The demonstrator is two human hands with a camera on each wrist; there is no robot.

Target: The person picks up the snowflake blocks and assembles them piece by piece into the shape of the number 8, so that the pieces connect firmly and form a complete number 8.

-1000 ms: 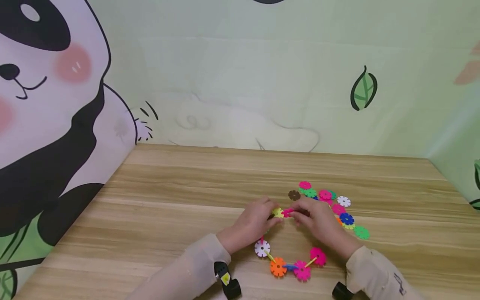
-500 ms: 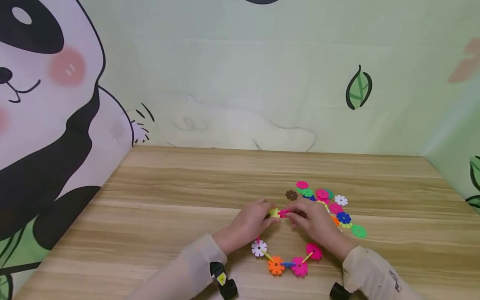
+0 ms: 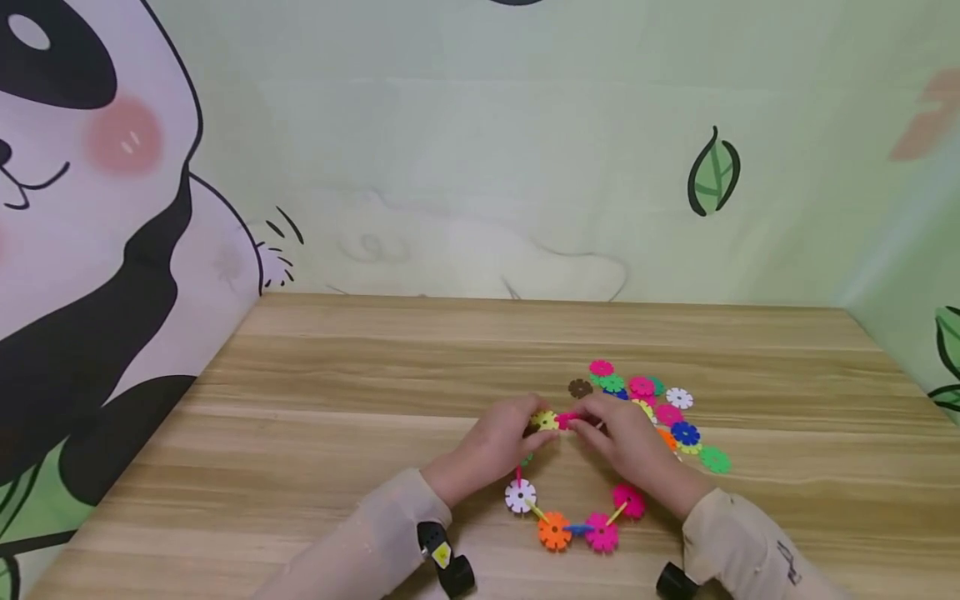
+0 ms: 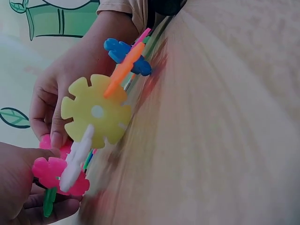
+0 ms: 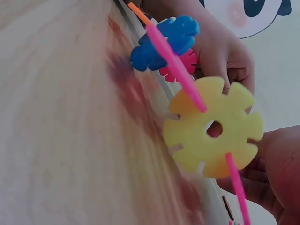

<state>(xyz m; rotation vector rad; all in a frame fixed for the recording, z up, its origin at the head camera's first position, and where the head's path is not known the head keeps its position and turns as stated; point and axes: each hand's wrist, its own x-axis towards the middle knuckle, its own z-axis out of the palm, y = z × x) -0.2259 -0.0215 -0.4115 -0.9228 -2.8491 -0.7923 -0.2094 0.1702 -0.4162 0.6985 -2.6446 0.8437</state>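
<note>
Loose discs (image 3: pixel 660 408) on table (image 3: pixel 360 392), right of hands, chain (image 3: pixel 573 521) nearer

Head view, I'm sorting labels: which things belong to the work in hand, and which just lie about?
In hand:
- left hand and right hand, each with a grip on the flower ring
- flower ring of linked plastic discs
- yellow disc and pink disc at its top

Lying about:
- loose disc pile
- brown disc
- table

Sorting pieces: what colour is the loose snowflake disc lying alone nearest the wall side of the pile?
Brown snowflake disc; head view.
</note>
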